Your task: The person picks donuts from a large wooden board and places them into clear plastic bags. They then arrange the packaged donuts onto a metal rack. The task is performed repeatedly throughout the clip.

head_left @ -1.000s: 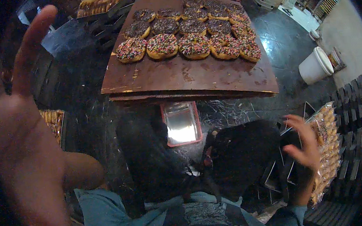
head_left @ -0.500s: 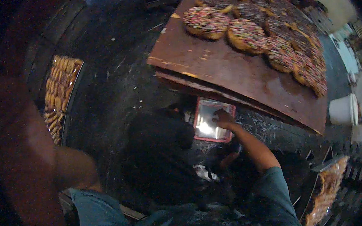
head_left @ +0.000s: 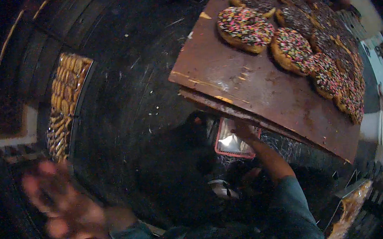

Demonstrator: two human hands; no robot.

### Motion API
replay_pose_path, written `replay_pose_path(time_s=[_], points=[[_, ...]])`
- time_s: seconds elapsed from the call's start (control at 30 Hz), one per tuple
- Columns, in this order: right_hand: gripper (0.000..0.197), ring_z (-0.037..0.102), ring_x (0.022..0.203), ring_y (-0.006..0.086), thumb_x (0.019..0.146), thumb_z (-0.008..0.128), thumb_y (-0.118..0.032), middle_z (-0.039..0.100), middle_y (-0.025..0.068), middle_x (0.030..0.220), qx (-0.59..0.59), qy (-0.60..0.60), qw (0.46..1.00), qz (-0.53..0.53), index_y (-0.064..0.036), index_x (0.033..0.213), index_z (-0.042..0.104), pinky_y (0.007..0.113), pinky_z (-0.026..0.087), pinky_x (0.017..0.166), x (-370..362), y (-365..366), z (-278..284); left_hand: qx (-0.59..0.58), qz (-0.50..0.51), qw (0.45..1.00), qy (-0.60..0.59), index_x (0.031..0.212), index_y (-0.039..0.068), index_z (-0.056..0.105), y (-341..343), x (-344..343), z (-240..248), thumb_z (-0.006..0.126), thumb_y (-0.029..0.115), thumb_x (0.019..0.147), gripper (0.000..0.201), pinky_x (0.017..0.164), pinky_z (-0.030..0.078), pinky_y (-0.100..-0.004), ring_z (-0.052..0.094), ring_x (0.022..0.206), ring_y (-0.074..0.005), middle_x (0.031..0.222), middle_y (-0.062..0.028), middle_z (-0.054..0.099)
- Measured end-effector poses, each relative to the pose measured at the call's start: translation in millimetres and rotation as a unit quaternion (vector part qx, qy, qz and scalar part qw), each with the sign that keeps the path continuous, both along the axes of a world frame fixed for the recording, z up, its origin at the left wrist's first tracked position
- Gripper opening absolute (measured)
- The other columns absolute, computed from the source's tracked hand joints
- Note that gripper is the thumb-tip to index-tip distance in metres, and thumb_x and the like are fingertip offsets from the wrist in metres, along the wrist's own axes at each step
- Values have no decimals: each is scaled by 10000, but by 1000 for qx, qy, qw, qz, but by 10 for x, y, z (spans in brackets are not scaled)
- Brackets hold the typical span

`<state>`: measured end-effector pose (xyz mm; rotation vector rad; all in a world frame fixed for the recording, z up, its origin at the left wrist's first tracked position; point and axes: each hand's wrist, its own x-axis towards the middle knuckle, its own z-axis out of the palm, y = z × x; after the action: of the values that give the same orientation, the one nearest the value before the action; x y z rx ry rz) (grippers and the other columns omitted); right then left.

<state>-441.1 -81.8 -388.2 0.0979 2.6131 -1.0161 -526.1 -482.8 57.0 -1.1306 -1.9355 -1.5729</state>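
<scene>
My right hand [head_left: 244, 131] reaches down to a red-rimmed basket [head_left: 234, 154] that holds something shiny and pale. The hand is dark and its fingers lie partly under a board's edge, so their grip is hidden. My left hand [head_left: 66, 206] is raised at the lower left, close to the camera and smeared by motion; no held thing can be made out. Above the basket, a brown board [head_left: 224, 75] slants across the upper right. Doughnuts [head_left: 247, 29] with coloured sprinkles and others with dark topping lie on it, several of each.
At the left stands a long tray of pastries [head_left: 67, 90] under a glossy cover. Another pastry tray [head_left: 351, 212] is at the lower right. A white bucket [head_left: 372, 129] is beyond the board. Part of another person [head_left: 341, 2] shows at the upper right. Pale scraps lie on the dark floor [head_left: 120, 49].
My left hand has come down from across the left side of the view to the lower left. The view has shifted, and the board now hides the basket's upper part.
</scene>
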Motion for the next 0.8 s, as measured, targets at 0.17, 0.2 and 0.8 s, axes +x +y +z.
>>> replay_pose_path(time_s=[0.17, 0.2, 0.8], points=[[765, 448, 1160, 329, 702, 718, -262, 509, 168, 1195, 97, 161, 981, 51, -77, 1341, 340, 429, 368, 955, -48, 146, -41, -66, -285, 927, -236, 952, 92, 621, 644, 722, -238, 633, 352, 793, 305, 854, 434, -538, 531, 1001, -425, 1139, -253, 502], [717, 479, 1118, 326, 716, 695, -250, 537, 165, 1139, 22, 99, 995, 14, -91, 1330, 361, 428, 387, 927, -127, 124, 80, -47, -319, 876, -358, 1031, 64, 617, 777, 949, -272, 616, 268, 822, 292, 931, 390, -516, 500, 1087, -397, 1165, -227, 510], [552, 241, 1318, 377, 749, 530, -165, 216, 208, 1438, 119, 241, 897, 350, -6, 1270, 444, 487, 298, 1033, 1775, -205, 4310, 262, -421, 421, -759, 1348, 138, 362, 2026, 1152, -698, 485, 366, 887, 529, 996, 283, -595, 338, 1242, -438, 1406, -198, 287]])
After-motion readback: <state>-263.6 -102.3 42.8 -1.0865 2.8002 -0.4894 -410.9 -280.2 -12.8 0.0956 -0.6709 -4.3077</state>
